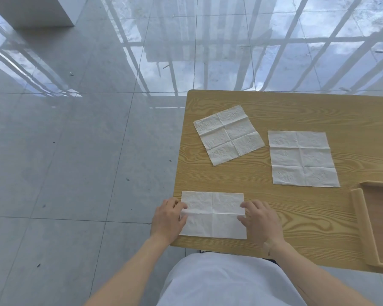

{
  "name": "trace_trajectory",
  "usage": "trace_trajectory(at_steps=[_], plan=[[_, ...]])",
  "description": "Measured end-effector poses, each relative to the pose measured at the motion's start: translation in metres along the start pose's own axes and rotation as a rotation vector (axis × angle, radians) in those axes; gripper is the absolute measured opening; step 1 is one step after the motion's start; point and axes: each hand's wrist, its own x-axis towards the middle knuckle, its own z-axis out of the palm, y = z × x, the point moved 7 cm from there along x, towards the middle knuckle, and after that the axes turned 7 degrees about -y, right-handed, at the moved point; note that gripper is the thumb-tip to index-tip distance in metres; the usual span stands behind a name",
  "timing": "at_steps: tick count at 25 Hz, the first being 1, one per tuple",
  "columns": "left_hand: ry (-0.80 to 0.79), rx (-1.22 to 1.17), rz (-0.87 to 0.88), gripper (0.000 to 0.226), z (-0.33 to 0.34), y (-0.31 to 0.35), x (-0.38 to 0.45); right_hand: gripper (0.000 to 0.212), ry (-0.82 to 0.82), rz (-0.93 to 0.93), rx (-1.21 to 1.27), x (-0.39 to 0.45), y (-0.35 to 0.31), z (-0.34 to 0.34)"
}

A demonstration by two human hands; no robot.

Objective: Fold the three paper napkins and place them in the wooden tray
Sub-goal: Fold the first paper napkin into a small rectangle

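As fingers curl, both hands (215, 219) seemingly pinching napkin (212, 226) edges.

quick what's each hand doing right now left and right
Left hand: open, fingers pressing the left edge of the half-folded white paper napkin.
Right hand: open, fingertips pressing the napkin's right edge.

place: bare indoor room | glossy grey floor tiles (75, 151) | wood-grain table (296, 213)

Matt creased paper napkins (229, 134), wood-grain table (296, 217), glossy tiled floor (75, 151).
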Motion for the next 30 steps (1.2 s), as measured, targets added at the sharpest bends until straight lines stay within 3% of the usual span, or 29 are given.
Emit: trace_trajectory(at_steps=[4,17,23,30], plan=[[-0.080,0.084,0.060,0.029,0.003,0.006,0.007,0.037,-0.088,-0.146,-0.125,0.003,-0.014,0.010],[-0.059,0.043,0.037,0.003,0.000,0.015,0.007,0.010,-0.184,-0.080,-0.051,0.013,-0.005,0.016],[-0.005,-0.057,0.013,0.005,-0.013,0.016,0.005,0.005,-0.126,-0.145,0.035,0.005,-0.009,-0.003],[0.148,-0.047,0.139,0.015,-0.046,0.042,0.014,0.013,0.167,-0.226,0.019,-0.006,-0.014,-0.051]])
